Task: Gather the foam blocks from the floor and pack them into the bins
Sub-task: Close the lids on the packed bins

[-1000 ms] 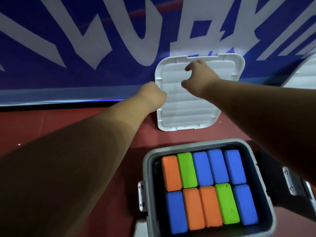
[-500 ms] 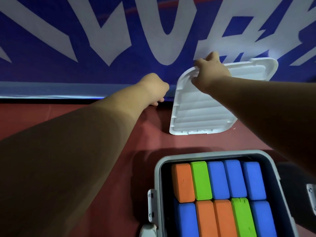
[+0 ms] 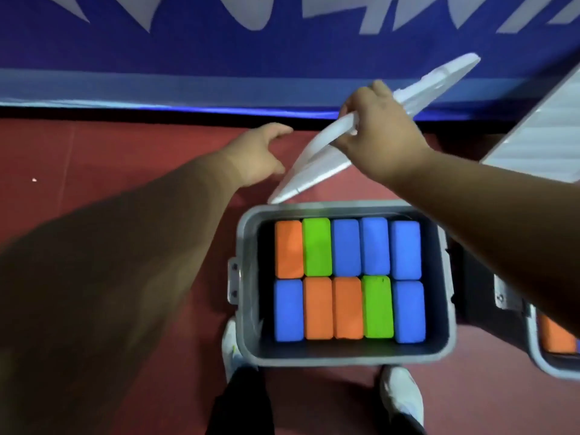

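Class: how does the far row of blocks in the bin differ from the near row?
The far row has one orange, three blue; the near row has two orange, two blue. The far row starts orange at left; the near row starts blue. Both hold five blocks, one green.

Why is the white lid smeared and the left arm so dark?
Head view: the white plastic lid and the right hand gripping it are smeared by motion blur; the left forearm sits in deep shadow; the coloured foam blocks in the grey plastic bin look fairly sharp.
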### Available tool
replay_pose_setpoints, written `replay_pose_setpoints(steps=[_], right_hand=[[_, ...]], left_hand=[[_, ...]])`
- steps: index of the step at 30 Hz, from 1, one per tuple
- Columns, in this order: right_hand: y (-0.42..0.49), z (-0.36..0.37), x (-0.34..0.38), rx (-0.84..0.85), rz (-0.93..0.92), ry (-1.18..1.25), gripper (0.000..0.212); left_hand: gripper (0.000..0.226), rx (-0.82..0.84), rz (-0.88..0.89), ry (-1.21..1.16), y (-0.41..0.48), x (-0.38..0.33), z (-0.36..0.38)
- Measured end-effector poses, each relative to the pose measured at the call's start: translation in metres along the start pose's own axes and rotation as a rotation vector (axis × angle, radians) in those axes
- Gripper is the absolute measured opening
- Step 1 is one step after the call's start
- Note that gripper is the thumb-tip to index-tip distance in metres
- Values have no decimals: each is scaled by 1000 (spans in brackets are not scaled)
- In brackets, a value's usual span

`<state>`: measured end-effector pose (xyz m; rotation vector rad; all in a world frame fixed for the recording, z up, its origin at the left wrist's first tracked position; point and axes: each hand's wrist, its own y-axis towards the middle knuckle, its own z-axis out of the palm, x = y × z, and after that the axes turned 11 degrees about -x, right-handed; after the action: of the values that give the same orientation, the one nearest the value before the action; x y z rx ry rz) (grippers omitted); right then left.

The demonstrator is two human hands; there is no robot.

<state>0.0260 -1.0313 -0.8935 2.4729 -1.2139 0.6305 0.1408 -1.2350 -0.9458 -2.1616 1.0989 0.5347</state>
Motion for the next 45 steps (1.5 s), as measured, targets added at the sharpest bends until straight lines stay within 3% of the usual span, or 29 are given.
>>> replay_pose_setpoints(steps=[3,5,9,11,14,18,24,26,28,34,37,41,43,45], right_hand=[[-30,-36,-28,35,5,124,24],[-55,-59,-53,125,76,186,19],[-104,-85,-97,368,305,384,20],[-129,-93,-117,470,361,410,20],[-160,-95,-148,539,228,173,33],[-198,-85,-182,682,48,-175,66],[-257,-57,-204,779,24,-355,72],[-272,-41,-198,765,53,-349,67],[-282,-25,-188,719,67,-330,59],[-283,27,-142,663,28,-264,47],[-277,52,-114,646,-9,-249,43],[-271,84,-76,610,-79,-230,39],[-269,102,-57,571,-116,-231,34],[-264,120,-38,541,-145,-249,34]], left_hand=[[44,-167,116,-84,-22,-30,20],[32,-246,153,-34,-42,-58,38],[34,-96,146,87,-80,-91,77],[28,-99,126,143,-96,-96,93],[23,-141,149,272,-127,-98,125],[27,-227,202,156,-186,-89,182],[20,25,107,304,-256,-52,274],[22,196,23,299,-283,-41,297],[26,234,-21,232,-297,-30,308],[21,-108,-137,18,-295,8,284],[23,-355,-211,37,-287,41,246],[39,-643,-443,145,-282,88,195],[49,-633,-589,193,-280,114,179],[58,-518,-720,162,-278,139,171]])
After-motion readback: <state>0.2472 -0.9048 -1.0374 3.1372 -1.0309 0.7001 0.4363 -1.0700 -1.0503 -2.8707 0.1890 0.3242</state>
